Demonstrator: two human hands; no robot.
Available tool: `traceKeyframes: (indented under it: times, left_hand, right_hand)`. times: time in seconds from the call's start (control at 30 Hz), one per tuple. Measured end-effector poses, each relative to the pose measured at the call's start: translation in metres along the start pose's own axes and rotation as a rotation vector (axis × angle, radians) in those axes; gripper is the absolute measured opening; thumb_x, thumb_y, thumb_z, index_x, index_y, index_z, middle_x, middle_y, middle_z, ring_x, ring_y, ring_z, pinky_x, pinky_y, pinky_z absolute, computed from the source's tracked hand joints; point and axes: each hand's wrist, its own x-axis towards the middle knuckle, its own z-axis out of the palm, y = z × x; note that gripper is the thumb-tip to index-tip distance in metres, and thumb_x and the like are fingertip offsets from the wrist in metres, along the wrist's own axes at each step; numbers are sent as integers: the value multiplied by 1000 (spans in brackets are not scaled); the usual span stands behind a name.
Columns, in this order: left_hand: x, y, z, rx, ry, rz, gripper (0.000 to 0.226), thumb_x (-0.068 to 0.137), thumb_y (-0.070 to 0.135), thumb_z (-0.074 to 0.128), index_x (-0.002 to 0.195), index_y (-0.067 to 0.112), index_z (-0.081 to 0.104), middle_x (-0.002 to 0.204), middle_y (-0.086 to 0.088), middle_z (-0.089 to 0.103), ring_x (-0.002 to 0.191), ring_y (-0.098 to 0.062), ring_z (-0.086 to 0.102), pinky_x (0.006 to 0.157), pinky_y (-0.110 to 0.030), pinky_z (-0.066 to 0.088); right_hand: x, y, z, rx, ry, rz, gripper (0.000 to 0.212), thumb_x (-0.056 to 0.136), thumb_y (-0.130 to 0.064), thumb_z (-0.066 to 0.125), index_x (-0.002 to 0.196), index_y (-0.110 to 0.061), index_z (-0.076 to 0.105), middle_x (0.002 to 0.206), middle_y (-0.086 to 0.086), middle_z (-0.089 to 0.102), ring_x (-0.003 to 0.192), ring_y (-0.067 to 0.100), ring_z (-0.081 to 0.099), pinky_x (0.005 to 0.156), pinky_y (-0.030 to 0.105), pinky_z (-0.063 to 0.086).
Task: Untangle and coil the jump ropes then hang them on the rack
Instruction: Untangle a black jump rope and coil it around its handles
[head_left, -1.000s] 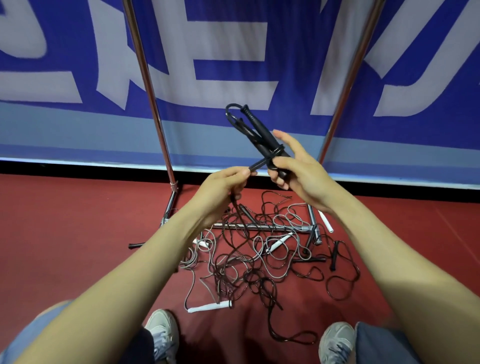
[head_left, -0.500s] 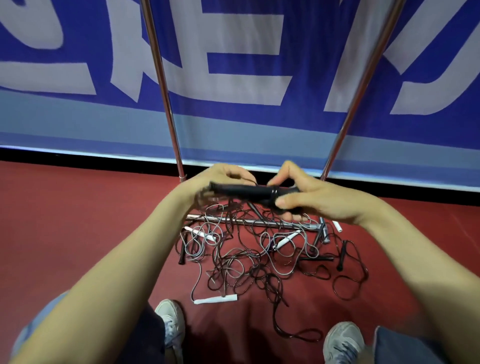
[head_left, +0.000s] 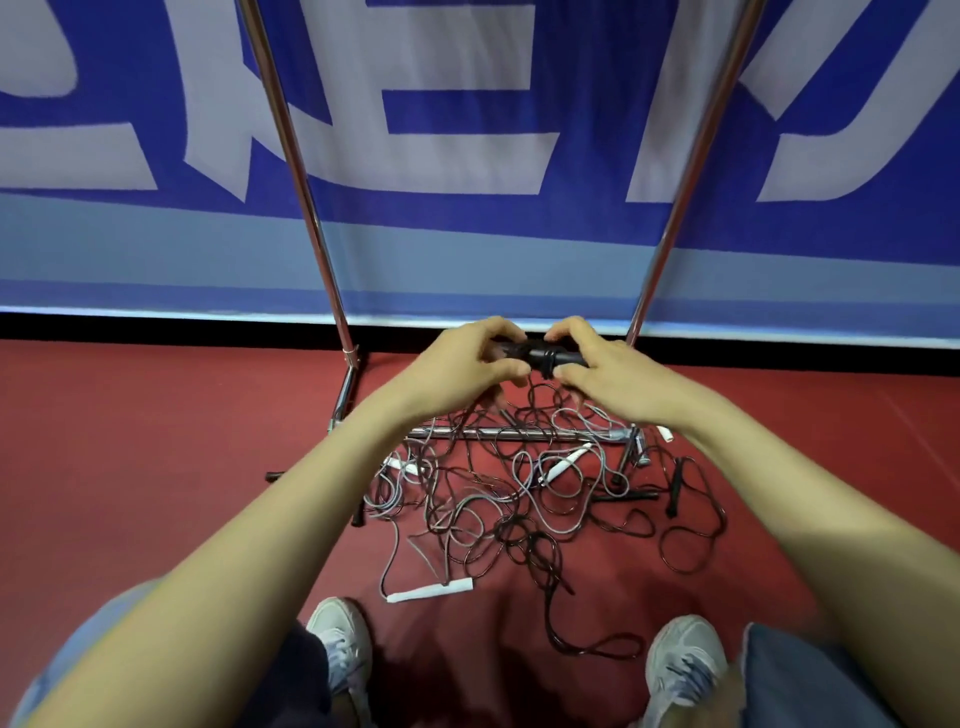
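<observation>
Head view: gripping one bundled black jump rope (head_left: 540, 356) in left hand (head_left: 457, 366) and right hand (head_left: 610, 371), leaving tangled pile (head_left: 519, 499) under rack (head_left: 311, 208).

The rack (head_left: 301, 171) is bright polished metal, its tubes mirror-shiny. The floor (head_left: 156, 467) is a dull red sheet, matt and faintly grained. The banner (head_left: 467, 249) behind is smooth and flat-printed, cloth or vinyl, I can't tell which. The ropes (head_left: 511, 525) are thin, slick plastic cord. The white handle (head_left: 431, 592) is smooth plastic, the black handles (head_left: 545, 355) matt. The shoes (head_left: 685, 660) are woven mesh, the trousers (head_left: 795, 680) denim.
</observation>
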Motion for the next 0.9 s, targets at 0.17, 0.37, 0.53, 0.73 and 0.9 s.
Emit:
traceKeyframes:
  times: [0.17, 0.37, 0.53, 0.73, 0.9]
  left_hand:
    - [0, -1, 13, -401, 54, -106, 6, 95, 8, 57, 99, 7, 53, 98, -19, 70, 66, -16, 63, 67, -28, 51]
    - [-2, -3, 7, -434, -67, -104, 12, 91, 2, 60, 103, 4, 63, 84, -9, 71, 73, -18, 65, 74, -30, 50]
    - [1, -7, 13, 66, 484, 84, 15, 85, 9, 68, 99, 13, 74, 85, 0, 74, 70, 4, 62, 77, -13, 49]
    - [5, -16, 5, 557, 832, 645, 21, 87, 17, 59, 100, 10, 73, 92, -2, 72, 81, -21, 66, 65, -32, 54]
    - [-2, -2, 23, -10, 557, 307, 6, 89, 15, 66, 93, 17, 62, 71, 9, 60, 52, -10, 50, 53, -30, 45]
  right_hand:
    - [7, 0, 5, -74, 151, 1, 47, 100, -26, 39, 144, -37, 29, 74, 4, 57, 64, 25, 56, 64, 36, 43]
    - [5, -5, 0, -12, 196, -63, 44, 100, -28, 39, 141, -43, 30, 81, 6, 63, 67, 30, 60, 65, 38, 47]
    - [6, -6, -2, 98, 212, -35, 43, 99, -28, 41, 137, -46, 33, 80, 7, 65, 52, 17, 48, 53, 29, 40]
    - [11, -10, 3, 170, 173, -42, 40, 98, -23, 43, 134, -42, 44, 68, -4, 61, 50, 14, 46, 50, 26, 37]
    - [16, -12, 4, 499, 268, -43, 36, 98, -15, 46, 124, -41, 49, 63, -2, 56, 48, 3, 47, 52, 23, 38]
